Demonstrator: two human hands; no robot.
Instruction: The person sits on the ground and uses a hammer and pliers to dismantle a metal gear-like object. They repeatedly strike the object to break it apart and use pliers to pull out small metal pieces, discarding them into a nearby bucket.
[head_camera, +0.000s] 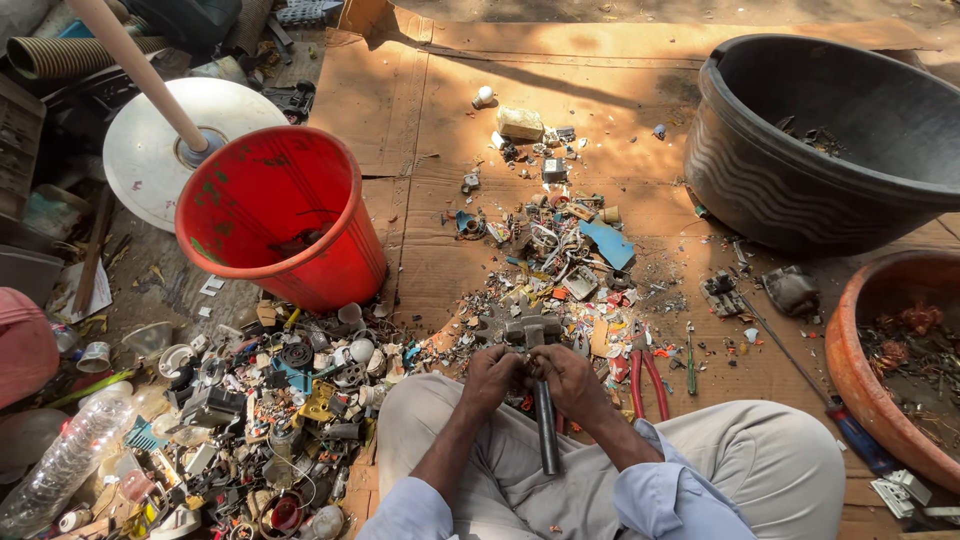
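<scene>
A flattened brown cardboard sheet (420, 110) carries the scrap. On it, between the person's knees, lies a dark steel hammer (540, 390), head away from the body, handle running back toward the lap. Both hands meet over the handle, equally near: left hand (492, 377) and right hand (568, 383) curl shut around a small piece, too hidden to identify.

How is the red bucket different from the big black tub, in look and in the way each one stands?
The red bucket is bright red, tall and narrow; the black tub is dark, wide and low, with a wavy pattern on its wall. The red bucket leans toward the camera beside the pile of scrap, while the black tub sits level on the cardboard. The red bucket has green paint marks inside; the black tub has none visible. Both are round, open and hold only a few small scraps.
</scene>
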